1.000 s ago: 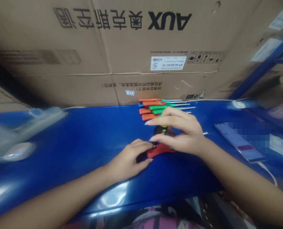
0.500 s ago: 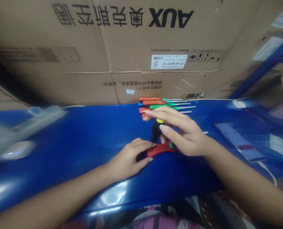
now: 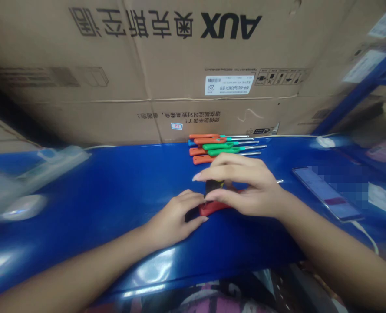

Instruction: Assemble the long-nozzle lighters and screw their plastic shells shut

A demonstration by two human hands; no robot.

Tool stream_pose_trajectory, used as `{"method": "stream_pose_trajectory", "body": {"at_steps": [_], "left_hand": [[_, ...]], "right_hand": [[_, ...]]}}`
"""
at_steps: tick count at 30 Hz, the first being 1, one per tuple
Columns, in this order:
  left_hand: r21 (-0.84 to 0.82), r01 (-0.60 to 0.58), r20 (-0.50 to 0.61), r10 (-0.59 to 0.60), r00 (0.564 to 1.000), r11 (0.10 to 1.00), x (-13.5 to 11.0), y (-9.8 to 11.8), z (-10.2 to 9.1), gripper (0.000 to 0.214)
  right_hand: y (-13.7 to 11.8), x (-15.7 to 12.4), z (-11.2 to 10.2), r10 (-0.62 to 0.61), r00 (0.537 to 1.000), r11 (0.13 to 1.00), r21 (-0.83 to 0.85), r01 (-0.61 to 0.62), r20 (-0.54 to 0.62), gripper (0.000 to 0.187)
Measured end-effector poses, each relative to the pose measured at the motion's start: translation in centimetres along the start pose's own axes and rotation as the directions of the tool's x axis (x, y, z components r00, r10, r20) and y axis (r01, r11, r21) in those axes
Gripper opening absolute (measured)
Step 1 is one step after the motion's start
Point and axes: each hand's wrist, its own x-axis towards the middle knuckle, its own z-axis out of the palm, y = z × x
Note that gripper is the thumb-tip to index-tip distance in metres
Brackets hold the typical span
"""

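Note:
My left hand point(image 3: 175, 221) rests on the blue table, its thumb and fingers closed around the end of a red stick lighter point(image 3: 210, 208) lying flat. In my right hand point(image 3: 256, 187) is a short, stubby screwdriver point(image 3: 213, 186) with a black and yellow handle, held over that same end; its tip is hard to make out. My right hand covers the lighter's middle, and a bit of its metal tube point(image 3: 280, 181) shows beyond. Just behind lies a pile of several stick lighters, some orange point(image 3: 202, 160), some green point(image 3: 223, 152).
A large cardboard box point(image 3: 179, 56) stands along the back of the blue table point(image 3: 124, 182). To the right, a phone point(image 3: 326, 193) lies with a white cable. A white rounded object point(image 3: 26, 206) and clear plastic packaging point(image 3: 59, 165) are at the left.
My right hand has shifted down around the screwdriver, whose handle now sits lower and is more covered by the fingers. My left hand stays in place on the red stick lighter.

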Motion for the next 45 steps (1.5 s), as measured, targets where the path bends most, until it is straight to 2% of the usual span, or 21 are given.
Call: {"method": "stream_pose_trajectory", "body": {"at_steps": [3, 7, 9, 13, 21, 32, 40, 45], "left_hand": [[-0.001, -0.006, -0.010, 0.006, 1.000, 1.000, 0.0, 0.1, 0.0, 0.019], [-0.032, 0.011, -0.010, -0.012, 1.000, 0.999, 0.0, 0.1, 0.0, 0.020], [-0.037, 0.032, -0.016, -0.032, 0.999, 0.999, 0.0, 0.1, 0.0, 0.022], [-0.030, 0.064, -0.015, -0.064, 0.998, 0.998, 0.1, 0.0, 0.1, 0.025], [-0.018, 0.052, -0.052, -0.053, 0.997, 0.999, 0.0, 0.0, 0.2, 0.022], [-0.040, 0.022, -0.069, -0.025, 0.997, 0.999, 0.0, -0.2, 0.4, 0.027], [-0.100, 0.089, -0.017, -0.092, 0.996, 0.991, 0.0, -0.1, 0.5, 0.017], [-0.109, 0.090, -0.028, -0.093, 0.995, 0.990, 0.1, 0.1, 0.4, 0.016]], "right_hand": [[-0.3, -0.1, 0.2, -0.007, 1.000, 0.995, -0.096, 0.008, 0.006, 0.032], [-0.9, 0.1, 0.1, 0.035, 0.991, 0.997, 0.071, -0.044, 0.128, 0.038], [-0.9, 0.2, 0.0, 0.029, 0.993, 0.991, 0.123, -0.043, 0.117, 0.029], [-0.6, 0.3, 0.2, 0.029, 0.998, 0.995, 0.098, -0.035, 0.059, 0.018], [-0.7, 0.1, 1.0, -0.009, 1.000, 0.999, 0.032, 0.009, -0.017, 0.015], [-0.9, 0.0, 1.2, -0.007, 1.000, 0.998, 0.057, 0.008, -0.018, 0.014], [-0.9, -0.1, 1.5, 0.001, 1.000, 0.998, 0.057, 0.001, -0.027, 0.014], [-0.9, -0.1, 1.7, 0.001, 0.999, 0.999, 0.054, 0.001, -0.038, 0.014]]}}
